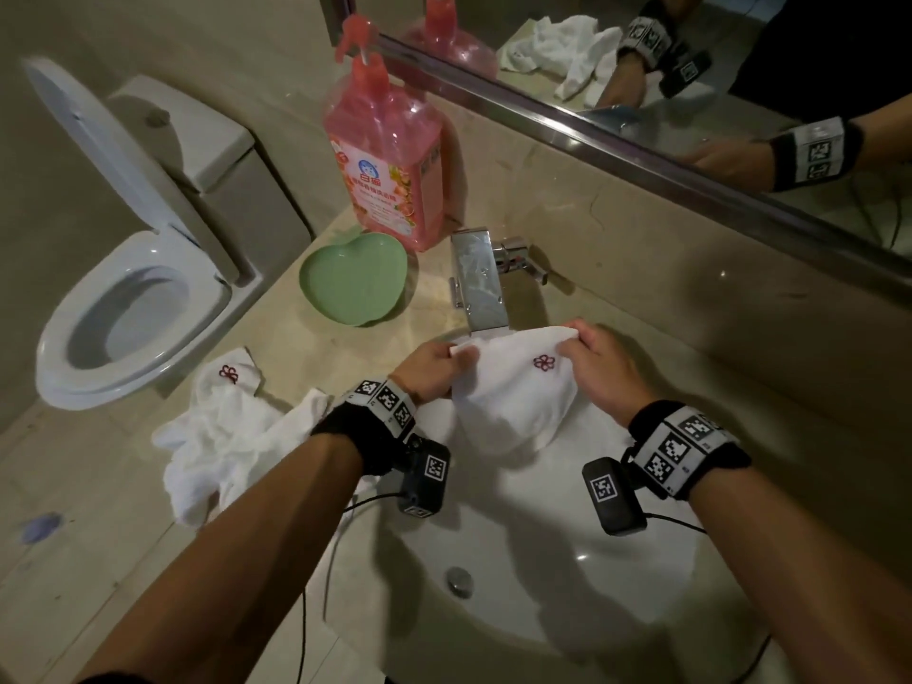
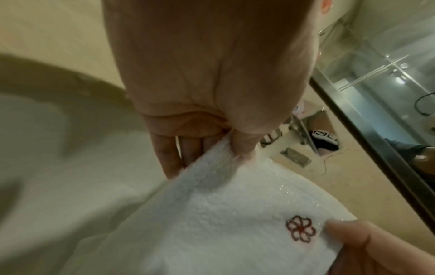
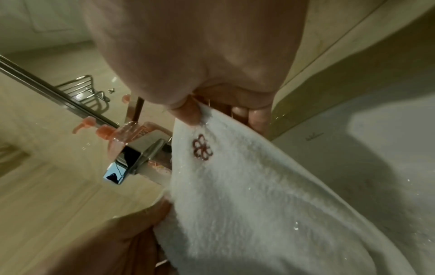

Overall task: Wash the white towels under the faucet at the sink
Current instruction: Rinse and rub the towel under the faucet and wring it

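Left hand (image 1: 430,368): pinching the left top edge of the white towel (image 1: 513,402).
Right hand (image 1: 599,368): gripping its right top edge.
Towel: hanging over the sink (image 1: 567,560), touching the faucet (image 1: 481,288) spout.
Second towel (image 1: 222,436): lying crumpled on the counter (image 1: 123,535).

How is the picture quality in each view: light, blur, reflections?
Head view: dim, warm light, edges bent by the wide lens, mirror reflecting both hands. Left wrist view: sink smeared, towel sharp. Right wrist view: faucet shows glare, background soft.
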